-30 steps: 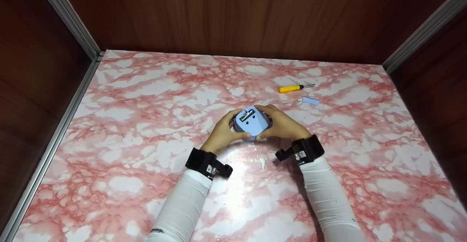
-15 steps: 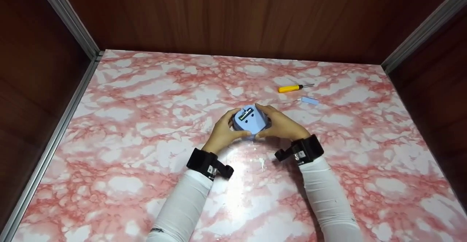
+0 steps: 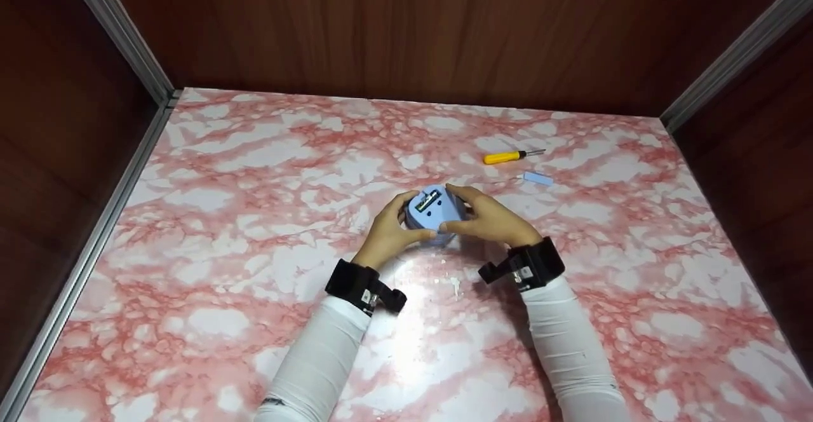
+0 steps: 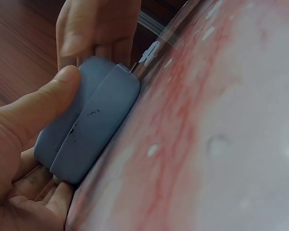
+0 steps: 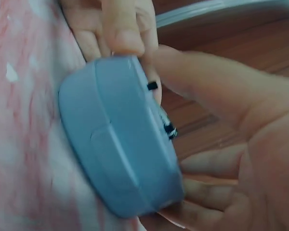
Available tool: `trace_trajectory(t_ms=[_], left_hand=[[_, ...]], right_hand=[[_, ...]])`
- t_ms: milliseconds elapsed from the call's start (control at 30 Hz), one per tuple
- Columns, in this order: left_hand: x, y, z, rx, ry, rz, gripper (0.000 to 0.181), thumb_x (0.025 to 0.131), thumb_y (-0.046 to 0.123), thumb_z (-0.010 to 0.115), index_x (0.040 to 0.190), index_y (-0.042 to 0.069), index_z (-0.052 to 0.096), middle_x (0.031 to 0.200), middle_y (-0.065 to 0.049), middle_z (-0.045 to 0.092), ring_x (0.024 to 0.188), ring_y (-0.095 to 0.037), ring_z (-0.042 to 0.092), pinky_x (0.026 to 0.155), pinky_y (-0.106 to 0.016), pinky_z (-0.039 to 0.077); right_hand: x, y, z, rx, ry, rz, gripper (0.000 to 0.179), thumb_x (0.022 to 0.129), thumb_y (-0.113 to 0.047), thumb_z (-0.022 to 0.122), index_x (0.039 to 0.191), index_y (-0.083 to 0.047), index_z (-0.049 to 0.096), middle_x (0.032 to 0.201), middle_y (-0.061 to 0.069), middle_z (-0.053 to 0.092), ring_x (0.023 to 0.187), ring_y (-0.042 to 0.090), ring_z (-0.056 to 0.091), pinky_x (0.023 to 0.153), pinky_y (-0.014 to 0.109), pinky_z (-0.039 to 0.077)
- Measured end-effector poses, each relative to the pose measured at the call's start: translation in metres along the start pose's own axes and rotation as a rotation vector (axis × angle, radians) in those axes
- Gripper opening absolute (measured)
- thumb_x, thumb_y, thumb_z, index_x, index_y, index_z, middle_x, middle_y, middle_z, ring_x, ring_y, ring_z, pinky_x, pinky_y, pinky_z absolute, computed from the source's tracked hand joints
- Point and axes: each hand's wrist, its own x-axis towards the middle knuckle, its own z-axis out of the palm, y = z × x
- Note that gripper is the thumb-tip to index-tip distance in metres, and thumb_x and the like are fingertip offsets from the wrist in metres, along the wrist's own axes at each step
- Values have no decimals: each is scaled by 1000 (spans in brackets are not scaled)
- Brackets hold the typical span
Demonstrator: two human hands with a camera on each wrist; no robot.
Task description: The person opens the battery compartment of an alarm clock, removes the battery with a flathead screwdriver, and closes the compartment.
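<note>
A light-blue rounded plastic device (image 3: 443, 217) with an uncovered battery slot (image 3: 428, 200) is held between both hands near the table's middle. Two small dark spots mark its upward face beside the slot. My left hand (image 3: 389, 228) grips its left side, thumb at the near edge and fingers round the far side. From the right, my right hand (image 3: 492, 218) grips it, with the thumb tip over the near part of the face. In the left wrist view, dark specks show on the side of the blue casing (image 4: 98, 120), which sits close over the table.
Beyond the hands on the right lies a yellow-handled screwdriver (image 3: 503, 157). Nearer than it is a small blue rectangular cover (image 3: 538, 178). The pink-and-white marbled table (image 3: 222, 250) is walled by brown panels (image 3: 406, 34) at the back and both sides.
My right thumb has moved left and up from the device's near edge onto its face. The left hand keeps its grip, and the device has tilted slightly.
</note>
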Motion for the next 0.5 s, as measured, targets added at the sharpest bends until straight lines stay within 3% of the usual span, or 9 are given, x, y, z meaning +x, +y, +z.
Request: trace_trajectory(t_ms=[200,367,433,500], left_hand=[[0,2,-1,-5,7,9,89,75,9,90,151,8,43,151,-13,49,139,-26,47,112,-28,43],[0,1,0,-15,2,10,88,76,8,89,151,7,44,151,-14,49,138,-28,48,111,-30,45],[0,1,1,-21,1,15,88,76,8,89,151,7,44,151,-15,50,139,-28,48,110,-31,46],[1,1,0,-21,5,16,89,75,7,89,151,7,44,151,-14,49,140,-28,47,111,-31,45]], right_hand=[[1,-17,6,-105,139,-67,59,93,-25,75,141,4,55,139,23,56,126,37,55,108,51,47],[7,-29,11,-173,233,-42,46,93,-18,73,131,7,63,128,23,62,117,34,60,104,48,50],[11,-36,12,-214,250,-31,41,92,-15,74,125,9,66,121,24,65,109,34,63,98,47,53],[17,-45,11,-264,251,-14,29,90,-13,75,108,8,71,104,21,67,94,30,63,85,42,55]])
